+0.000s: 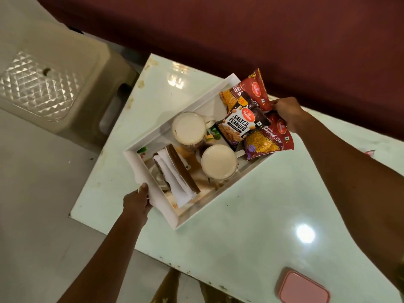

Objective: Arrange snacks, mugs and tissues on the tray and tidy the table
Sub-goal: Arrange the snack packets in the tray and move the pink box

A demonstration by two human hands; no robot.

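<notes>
Tray: white rectangular plastic tray (153, 194), stiff, heavy with two full mugs (218, 162) | left hand (136, 203) clamps its near corner | right hand (288, 114) pinches light, slippery red snack packet (271, 138) at far side | hold level at opposite rims.

Right grip: fingertips of the right hand (286, 115) hidden behind the red snack packets (270, 136).
Left grip: fingers of the left hand (136, 201) out of sight under the white rectangular tray's (153, 195) rim.
Tray floor: mostly covered; printed pattern unreadable.
Pink rounded lid (302, 288): cut by the bottom edge.
Far red packet (254, 88): lettering partly covered.
Glossy pale green surface (240, 215): right side runs out of frame.
</notes>
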